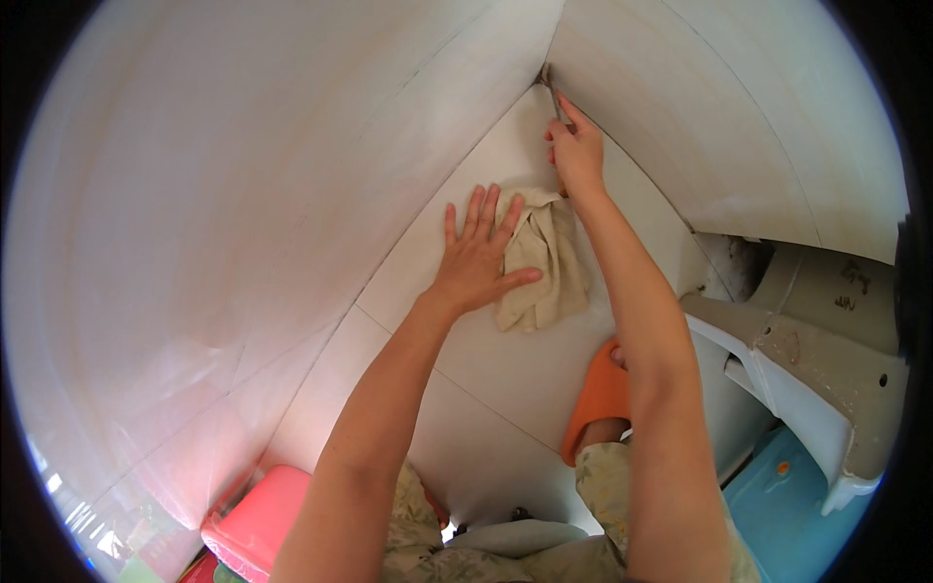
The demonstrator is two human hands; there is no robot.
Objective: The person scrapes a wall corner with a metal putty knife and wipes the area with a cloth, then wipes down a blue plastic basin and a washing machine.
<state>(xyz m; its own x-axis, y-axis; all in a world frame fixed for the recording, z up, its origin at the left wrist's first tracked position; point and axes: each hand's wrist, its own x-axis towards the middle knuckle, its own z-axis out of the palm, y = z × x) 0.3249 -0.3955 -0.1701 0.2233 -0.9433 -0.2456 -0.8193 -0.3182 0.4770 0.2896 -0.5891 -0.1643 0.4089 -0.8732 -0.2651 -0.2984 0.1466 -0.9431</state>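
My left hand [474, 266] is spread flat on the pale tiled floor [481, 372], fingers apart. Its thumb and index finger overlap the left side of a crumpled beige cloth [543, 270]. Farther forward, my right hand [582, 149] grips a slim tool [555, 106], with the index finger stretched along it. The tool's far end reaches the corner where two walls meet the floor, and a brownish handle end shows below the hand. Most of the handle is hidden in my fingers, so its exact kind is unclear. Dark grime [543, 75] marks that corner.
Tiled walls rise at left [240, 182] and right [700, 131]. To the right stands a grey-and-white moulded fixture [794, 357], with a blue plastic container [780, 503] below it. A pink plastic object [266, 514] sits at lower left. My foot wears an orange slipper [599, 393].
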